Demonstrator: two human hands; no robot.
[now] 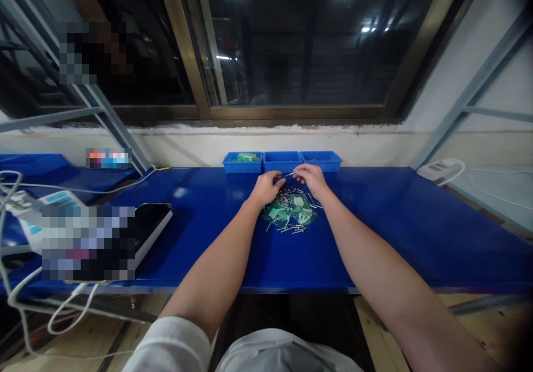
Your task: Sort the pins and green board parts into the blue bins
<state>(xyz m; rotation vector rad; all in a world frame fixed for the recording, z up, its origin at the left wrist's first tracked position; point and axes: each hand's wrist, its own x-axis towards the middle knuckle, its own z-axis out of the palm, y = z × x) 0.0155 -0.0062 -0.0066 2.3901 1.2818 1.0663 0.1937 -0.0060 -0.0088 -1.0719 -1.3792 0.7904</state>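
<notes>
Over a pile of loose metal screws (287,197), both my hands meet at the back of the blue table. My right hand (312,179) pinches a thin, shiny screw (290,174) between thumb and fingers, its shaft pointing left. Facing it, my left hand (268,187) has its fingers curled and thumb bent close to the screw's other end; whatever it grips is too small to make out. Beneath the hands, small green plastic packets (278,214) with pale pieces lie among the screws.
Three blue bins stand behind my hands: the left bin (244,167) holds green packets, beside a middle bin (283,157) and a right bin (322,166). A phone (154,216) on a white box is at left, near white cables. A power strip (440,169) sits back right.
</notes>
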